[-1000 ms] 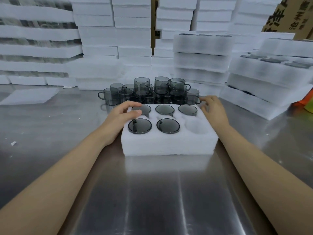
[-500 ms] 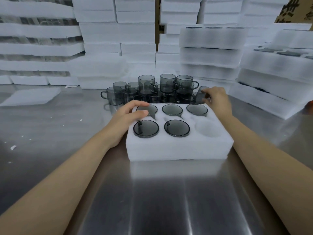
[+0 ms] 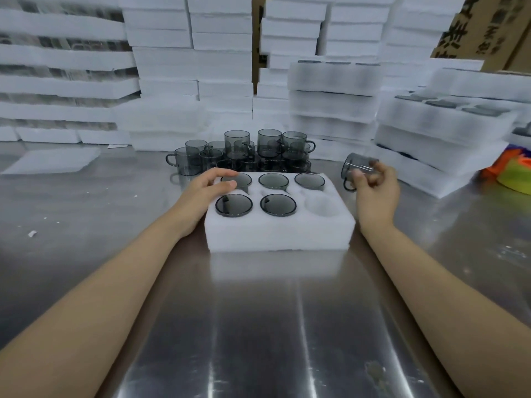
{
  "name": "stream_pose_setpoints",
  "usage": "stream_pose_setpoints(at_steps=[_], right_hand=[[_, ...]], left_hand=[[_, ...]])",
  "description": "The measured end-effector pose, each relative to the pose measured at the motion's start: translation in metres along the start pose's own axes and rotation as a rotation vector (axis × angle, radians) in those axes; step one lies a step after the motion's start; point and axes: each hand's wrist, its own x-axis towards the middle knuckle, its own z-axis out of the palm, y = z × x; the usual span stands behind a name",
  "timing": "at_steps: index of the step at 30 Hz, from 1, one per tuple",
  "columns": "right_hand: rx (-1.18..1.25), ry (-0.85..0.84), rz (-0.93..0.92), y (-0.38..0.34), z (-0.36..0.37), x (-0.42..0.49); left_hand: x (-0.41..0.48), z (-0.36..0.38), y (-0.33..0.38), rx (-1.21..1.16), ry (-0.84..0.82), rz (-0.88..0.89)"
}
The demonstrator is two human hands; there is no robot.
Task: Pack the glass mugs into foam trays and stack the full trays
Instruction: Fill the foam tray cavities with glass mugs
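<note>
Tray (image 3: pixel 275 231) — five pockets filled, 4 o'clock pocket (image 3: pixel 323 206) vacant. Left hand (image 3: pixel 204 193): relaxed, resting at 10 o'clock, likely steadying it. Right hand (image 3: pixel 373 193): grasping tilted mug (image 3: pixel 357 168) at 2 o'clock — presumably bound there.

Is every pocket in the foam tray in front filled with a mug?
No: in the foam tray the near-right pocket is bare, and the right hand holds a mug beside it.
</note>
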Motion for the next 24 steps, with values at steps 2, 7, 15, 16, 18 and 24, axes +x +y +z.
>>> stream_pose_setpoints(at_steps=[2, 7, 15, 16, 18, 24], right_hand=[[0.041, -0.042, 0.0, -0.008, 0.0, -0.009], [0.03, -0.21, -0.131, -0.032, 0.002, -0.01], [-0.44, -0.379, -0.806, -0.048, -0.003, -0.008], [-0.425, -0.452, -0.769, -0.052, -0.003, -0.01], [-0.397, -0.547, -0.746, -0.059, -0.004, -0.013], [-0.411, -0.373, -0.962, -0.078, 0.0, -0.029]], left_hand=[[-0.001, -0.001, -0.001, 0.017, 0.017, 0.017], [-0.002, -0.003, -0.004, 0.054, 0.025, 0.025], [0.001, -0.005, -0.005, 0.076, 0.007, 0.032], [0.001, -0.005, -0.005, 0.077, 0.004, 0.032], [0.001, -0.005, -0.005, 0.077, 0.002, 0.029], [-0.001, -0.004, -0.004, 0.072, 0.01, 0.033]])
